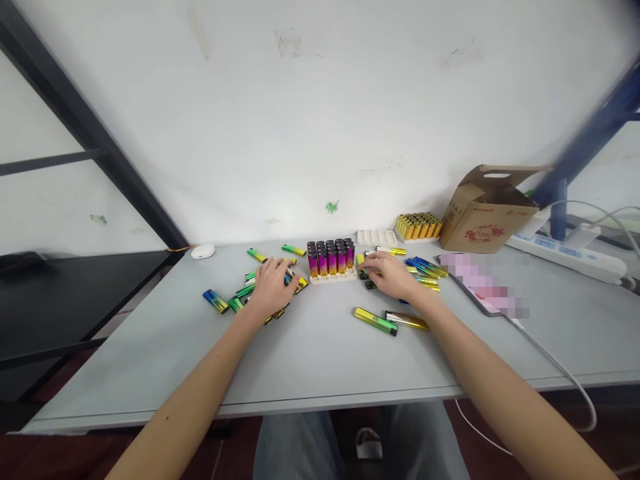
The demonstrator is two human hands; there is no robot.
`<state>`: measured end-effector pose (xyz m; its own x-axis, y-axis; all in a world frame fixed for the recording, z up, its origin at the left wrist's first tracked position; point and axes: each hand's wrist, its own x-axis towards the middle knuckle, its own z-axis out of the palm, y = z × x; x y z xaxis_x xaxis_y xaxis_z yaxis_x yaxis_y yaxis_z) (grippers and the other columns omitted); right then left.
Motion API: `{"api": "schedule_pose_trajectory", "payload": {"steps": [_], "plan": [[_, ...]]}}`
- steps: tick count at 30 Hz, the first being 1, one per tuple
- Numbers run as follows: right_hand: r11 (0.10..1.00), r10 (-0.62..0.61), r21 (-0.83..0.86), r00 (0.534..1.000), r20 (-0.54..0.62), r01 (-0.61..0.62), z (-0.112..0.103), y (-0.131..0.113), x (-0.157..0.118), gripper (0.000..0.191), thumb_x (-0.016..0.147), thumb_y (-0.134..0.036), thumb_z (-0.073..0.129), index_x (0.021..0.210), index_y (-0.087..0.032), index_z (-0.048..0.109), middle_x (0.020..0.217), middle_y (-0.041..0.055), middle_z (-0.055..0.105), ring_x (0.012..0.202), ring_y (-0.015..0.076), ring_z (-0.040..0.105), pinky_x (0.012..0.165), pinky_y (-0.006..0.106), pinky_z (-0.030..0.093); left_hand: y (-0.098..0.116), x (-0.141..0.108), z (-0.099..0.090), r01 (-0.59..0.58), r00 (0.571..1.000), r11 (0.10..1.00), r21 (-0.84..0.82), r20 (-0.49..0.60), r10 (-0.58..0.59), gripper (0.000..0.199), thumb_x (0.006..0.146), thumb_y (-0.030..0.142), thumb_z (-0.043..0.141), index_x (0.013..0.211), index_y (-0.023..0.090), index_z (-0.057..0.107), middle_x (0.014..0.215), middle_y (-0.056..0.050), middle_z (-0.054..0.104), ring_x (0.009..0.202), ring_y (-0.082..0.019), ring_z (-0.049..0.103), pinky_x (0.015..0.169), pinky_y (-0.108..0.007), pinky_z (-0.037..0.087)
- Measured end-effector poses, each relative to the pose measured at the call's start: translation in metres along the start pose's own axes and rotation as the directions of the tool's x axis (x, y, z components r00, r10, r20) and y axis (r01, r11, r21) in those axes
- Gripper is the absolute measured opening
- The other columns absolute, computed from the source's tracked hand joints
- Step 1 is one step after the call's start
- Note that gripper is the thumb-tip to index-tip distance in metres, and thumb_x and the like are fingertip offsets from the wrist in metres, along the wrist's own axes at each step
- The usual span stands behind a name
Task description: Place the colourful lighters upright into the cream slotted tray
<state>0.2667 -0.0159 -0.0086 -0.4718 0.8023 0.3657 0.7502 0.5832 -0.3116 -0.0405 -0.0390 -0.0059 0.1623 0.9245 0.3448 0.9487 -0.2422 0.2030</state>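
Observation:
A white rack [334,276] stands in the middle of the desk, with rows of purple-and-orange lighters [331,261] upright in it, black ends up; its front row of holes shows no lighters. To its left, my left hand [273,285] lies palm down with fingers spread over a loose pile of green, yellow and gold lighters. On the other side, my right hand [390,273] is over a second loose pile, fingers bent but apart, fingertips near a yellow lighter [361,262] beside the rack. Whether they touch it is hard to see.
Behind are an unfilled white rack [376,237], a rack of yellow lighters [419,227] and an open cardboard box [487,217]. At right lie a phone [475,283] with a cable and a power strip [570,255]. A green-yellow lighter [375,321] lies in front; a white case [203,251] sits back left.

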Motion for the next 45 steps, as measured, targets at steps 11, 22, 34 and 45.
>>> {"api": "schedule_pose_trajectory", "payload": {"steps": [11,22,34,45], "plan": [[0.996,-0.010,-0.085,0.999,-0.042,0.006,0.016,0.004,0.001,0.035,0.090,-0.018,0.043,0.116,-0.020,0.068,0.118,0.0112,0.063,0.119,0.0271,0.051,0.105,0.043,0.039,-0.016,0.003,0.002,0.098,0.995,0.994,0.041,0.016,-0.099,0.038,0.095,0.031,0.031,0.121,0.020,0.057,0.128,-0.012,0.058,0.124,-0.029,0.047,0.107,-0.053,0.030],[0.997,0.021,-0.070,1.000,-0.001,-0.021,0.017,0.006,0.000,0.043,0.089,-0.034,0.052,0.127,-0.016,0.057,0.133,0.0132,0.058,0.133,0.0320,0.042,0.111,0.049,0.034,-0.015,0.003,0.006,0.058,0.996,0.997,0.054,0.067,-0.062,0.038,0.094,0.036,0.032,0.116,0.020,0.059,0.131,-0.013,0.055,0.126,-0.029,0.047,0.105,-0.050,0.034],[0.996,0.074,-0.052,0.997,0.022,-0.073,0.004,-0.004,0.002,0.035,0.093,-0.024,0.042,0.119,-0.017,0.066,0.122,0.0105,0.066,0.119,0.0283,0.055,0.100,0.041,0.043,-0.016,0.004,0.005,0.065,0.992,0.996,0.058,0.106,-0.071,0.042,0.095,0.039,0.031,0.121,0.020,0.057,0.135,-0.013,0.051,0.128,-0.030,0.044,0.108,-0.050,0.031],[0.986,0.160,-0.045,0.987,0.033,-0.159,0.008,-0.006,0.003,0.038,0.085,-0.030,0.057,0.121,-0.017,0.061,0.118,0.0116,0.067,0.115,0.0270,0.058,0.098,0.037,0.043,-0.020,0.006,0.001,0.072,0.997,0.993,-0.095,0.043,-0.069,0.038,0.094,0.033,0.031,0.118,0.019,0.057,0.127,-0.012,0.056,0.121,-0.028,0.050,0.104,-0.049,0.037]]}}
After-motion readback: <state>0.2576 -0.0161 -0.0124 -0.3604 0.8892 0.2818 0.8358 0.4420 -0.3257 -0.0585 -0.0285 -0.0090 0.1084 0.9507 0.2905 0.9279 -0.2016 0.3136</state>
